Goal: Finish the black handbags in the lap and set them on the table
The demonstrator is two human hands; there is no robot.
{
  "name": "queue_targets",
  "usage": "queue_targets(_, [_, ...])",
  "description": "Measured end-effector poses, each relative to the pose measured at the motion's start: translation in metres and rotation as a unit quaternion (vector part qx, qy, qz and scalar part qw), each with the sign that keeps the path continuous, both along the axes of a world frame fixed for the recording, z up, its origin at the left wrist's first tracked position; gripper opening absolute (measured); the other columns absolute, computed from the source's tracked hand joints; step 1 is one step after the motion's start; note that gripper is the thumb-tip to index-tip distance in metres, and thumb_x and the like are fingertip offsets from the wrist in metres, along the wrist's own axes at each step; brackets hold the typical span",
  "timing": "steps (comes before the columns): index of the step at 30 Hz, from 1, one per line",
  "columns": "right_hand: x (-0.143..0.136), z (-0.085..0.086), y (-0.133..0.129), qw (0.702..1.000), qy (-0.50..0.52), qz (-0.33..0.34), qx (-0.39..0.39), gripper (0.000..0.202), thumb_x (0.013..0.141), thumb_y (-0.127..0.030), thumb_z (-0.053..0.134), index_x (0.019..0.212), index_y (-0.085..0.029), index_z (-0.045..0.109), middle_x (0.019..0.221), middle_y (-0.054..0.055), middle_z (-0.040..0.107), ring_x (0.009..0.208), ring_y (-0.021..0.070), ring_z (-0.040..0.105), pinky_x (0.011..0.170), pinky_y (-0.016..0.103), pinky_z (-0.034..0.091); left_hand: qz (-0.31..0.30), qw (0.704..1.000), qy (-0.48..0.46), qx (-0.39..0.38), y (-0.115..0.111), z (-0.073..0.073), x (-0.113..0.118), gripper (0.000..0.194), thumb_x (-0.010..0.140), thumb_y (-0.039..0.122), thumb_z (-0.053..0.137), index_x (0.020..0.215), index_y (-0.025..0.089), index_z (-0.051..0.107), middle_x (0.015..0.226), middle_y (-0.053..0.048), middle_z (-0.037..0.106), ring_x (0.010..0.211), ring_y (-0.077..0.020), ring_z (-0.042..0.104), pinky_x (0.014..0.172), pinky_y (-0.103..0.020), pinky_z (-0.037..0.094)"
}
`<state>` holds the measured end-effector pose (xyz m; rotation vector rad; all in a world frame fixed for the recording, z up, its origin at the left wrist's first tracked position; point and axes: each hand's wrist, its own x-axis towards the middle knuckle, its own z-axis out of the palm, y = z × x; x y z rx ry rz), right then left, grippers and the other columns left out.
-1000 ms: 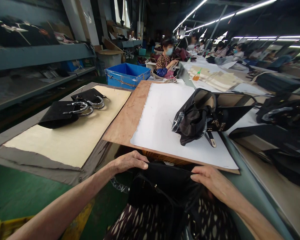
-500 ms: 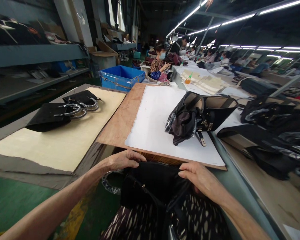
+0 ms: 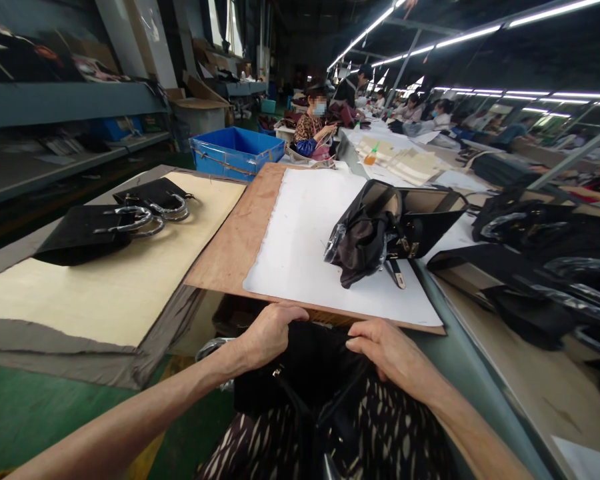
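A black handbag (image 3: pixel 310 360) rests on my lap, against patterned clothing, below the table's front edge. My left hand (image 3: pixel 273 337) grips its upper rim on the left, fingers folded over the edge. On the right, my right hand (image 3: pixel 383 347) pinches the same rim between thumb and fingers. A plastic-wrapped handle (image 3: pixel 213 348) shows partly behind my left wrist. The bag's lower part blends into dark shadow. On the white sheet (image 3: pixel 300 233) ahead lies another black bag (image 3: pixel 430 220), its mouth open and dark lining (image 3: pixel 363 250) pulled out.
Two black bags with wrapped handles lie on the cream sheet (image 3: pixel 180 247) at left. A blue bin (image 3: pixel 235 150) stands beyond the brown board (image 3: pixel 230 233). More black bags (image 3: pixel 525 287) crowd the right side. A co-worker (image 3: pixel 313 127) sits farther back.
My left hand has slid right along the rim, nearer my right hand, and its fingers now curl over the edge. My right hand keeps its hold. The view has shifted slightly.
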<state>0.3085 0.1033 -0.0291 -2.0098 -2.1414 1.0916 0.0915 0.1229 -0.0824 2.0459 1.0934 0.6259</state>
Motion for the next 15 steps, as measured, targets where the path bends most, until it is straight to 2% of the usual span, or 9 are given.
queue_targets(3, [0.000,0.000,0.001,1.000,0.009,0.008,-0.002,0.022,0.076,-0.032,0.043,0.061,-0.019,0.052,0.048,-0.006,0.045,0.039,0.0093,0.048,0.044,0.020,0.031,-0.023,0.999,-0.038,-0.018,0.002,0.003,-0.003,0.044,0.068,0.004,0.040,0.106,0.017,0.057,0.098,-0.003,0.063,0.088,-0.0157,0.055,0.083,-0.026,0.040])
queue_targets(7, [-0.004,0.001,0.003,0.999,0.018,0.025,0.023,0.021,0.076,-0.030,0.043,0.060,-0.020,0.053,0.048,-0.006,0.046,0.040,0.0083,0.045,0.045,0.020,0.029,-0.085,0.996,-0.003,0.016,0.008,0.003,0.011,0.041,0.071,0.029,0.060,0.110,0.018,0.056,0.105,-0.006,0.061,0.095,-0.0205,0.053,0.086,-0.028,0.039])
queue_targets(10, [-0.008,0.003,0.003,0.999,0.006,0.025,0.034,0.020,0.075,-0.030,0.045,0.060,-0.020,0.054,0.046,-0.006,0.045,0.041,0.0085,0.044,0.047,0.020,0.028,-0.104,0.994,0.007,0.024,0.014,0.000,0.025,0.030,0.074,0.033,0.059,0.099,0.017,0.063,0.091,-0.005,0.065,0.086,-0.0191,0.056,0.079,-0.026,0.040])
queue_targets(15, [-0.006,0.004,0.002,0.999,0.004,0.026,0.036,0.020,0.076,-0.031,0.046,0.061,-0.021,0.055,0.046,-0.007,0.045,0.045,0.0096,0.046,0.050,0.021,0.029,-0.094,0.993,-0.023,-0.067,0.020,-0.003,0.031,0.021,0.074,0.031,0.058,0.082,0.014,0.068,0.072,-0.001,0.065,0.068,-0.0136,0.055,0.064,-0.020,0.039])
